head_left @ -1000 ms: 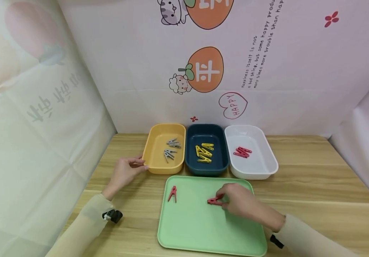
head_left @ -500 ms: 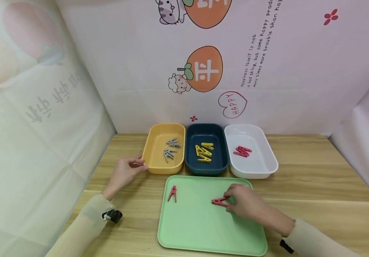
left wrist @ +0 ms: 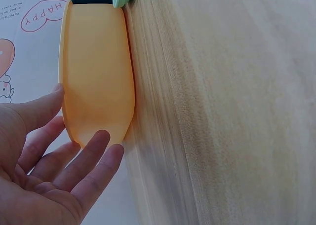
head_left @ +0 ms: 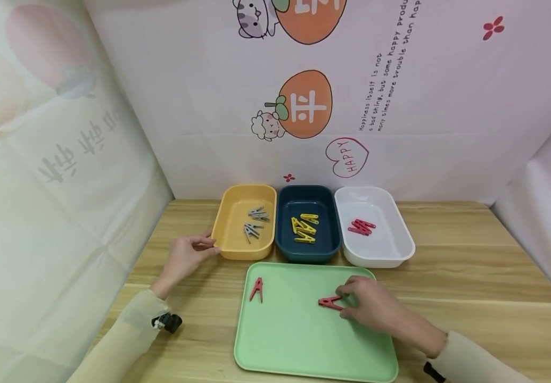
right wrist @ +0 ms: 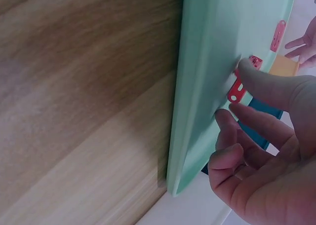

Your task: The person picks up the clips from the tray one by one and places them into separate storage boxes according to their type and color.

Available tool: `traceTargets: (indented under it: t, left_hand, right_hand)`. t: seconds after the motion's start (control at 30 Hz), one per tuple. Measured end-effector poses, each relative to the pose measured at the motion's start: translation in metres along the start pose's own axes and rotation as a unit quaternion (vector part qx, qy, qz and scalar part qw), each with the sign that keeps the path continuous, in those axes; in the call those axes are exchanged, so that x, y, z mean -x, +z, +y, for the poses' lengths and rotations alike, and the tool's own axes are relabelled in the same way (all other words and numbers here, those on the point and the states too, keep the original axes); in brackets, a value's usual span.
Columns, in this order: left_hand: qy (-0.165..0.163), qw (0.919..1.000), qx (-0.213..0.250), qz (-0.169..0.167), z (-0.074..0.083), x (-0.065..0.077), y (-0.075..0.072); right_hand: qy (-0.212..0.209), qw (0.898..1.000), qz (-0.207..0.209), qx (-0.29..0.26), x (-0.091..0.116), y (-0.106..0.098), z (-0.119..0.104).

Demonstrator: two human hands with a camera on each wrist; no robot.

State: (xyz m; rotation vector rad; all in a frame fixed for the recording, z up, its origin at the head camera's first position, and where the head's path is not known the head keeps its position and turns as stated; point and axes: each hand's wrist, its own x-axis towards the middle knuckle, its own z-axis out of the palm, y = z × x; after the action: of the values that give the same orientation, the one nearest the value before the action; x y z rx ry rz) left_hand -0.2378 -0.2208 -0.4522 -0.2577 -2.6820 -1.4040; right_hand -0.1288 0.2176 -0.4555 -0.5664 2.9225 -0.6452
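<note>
My left hand touches the front left corner of a yellow box, its thumb at the rim. In the left wrist view, the fingers of the left hand are spread and relaxed beside the box's end. Over a green tray, my right hand pinches the splayed legs of a red clothespin between thumb and index finger. That red clothespin also shows in the right wrist view, partly hidden by the thumb. Another red clothespin lies near the tray's left edge.
Grey clothespins lie in the yellow box. A dark blue box beside it has several yellow clothespins. Red clothespins sit in the white box at the right. A printed cloth stands behind the wooden table.
My right hand has shifted a little to the right on the tray, and the red clothespin has moved with it. The left hand has stayed at the yellow box.
</note>
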Motion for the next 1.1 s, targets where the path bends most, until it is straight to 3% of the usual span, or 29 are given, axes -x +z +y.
traceTargets:
  t: [0.17, 0.43, 0.67, 1.1]
  left_hand:
    - [0.003, 1.0000, -0.003, -0.001, 0.001, 0.000, 0.002]
    - [0.001, 1.0000, -0.001, -0.002, 0.002, -0.001, 0.002]
    - [0.002, 1.0000, -0.002, -0.003, 0.002, 0.000, 0.000]
    - [0.001, 1.0000, -0.003, 0.001, 0.001, 0.001, 0.000]
  right_hand:
    - [0.011, 1.000, 0.006, -0.005, 0.002, 0.002, 0.000]
    - [-0.039, 0.999, 0.028, 0.000, 0.007, -0.001, 0.002]
    - [0.002, 1.000, 0.013, -0.014, 0.011, -0.006, -0.001]
    - [0.029, 0.998, 0.036, -0.047, 0.015, -0.015, -0.004]
